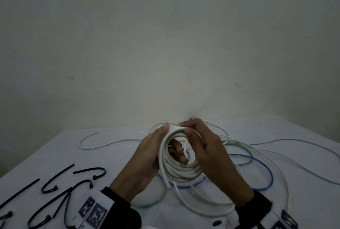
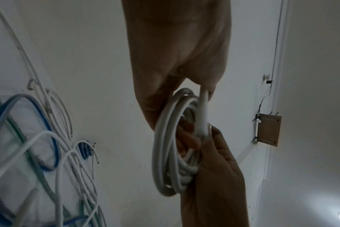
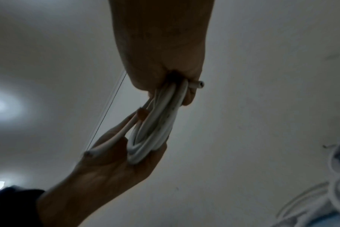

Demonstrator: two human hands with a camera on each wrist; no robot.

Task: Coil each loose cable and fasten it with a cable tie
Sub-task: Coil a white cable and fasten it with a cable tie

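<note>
Where thumbs meet atop the white coil [image 1: 179,164], both hands wrapped round it: left hand [image 1: 147,157] on its left side, fingers through the centre; right hand [image 1: 207,153] curled over the right side. Held upright above the table [image 1: 303,136]. Seen only from the right wrist: two cut ends, one jutting beside the right hand [image 3: 161,50], one across the left hand [image 3: 111,169]. Seen only from the head: about six black ties [image 1: 55,186] lying left; loose blue cable [image 1: 265,169], green cable [image 1: 244,151] and white cables [image 1: 294,144] beneath.
</note>
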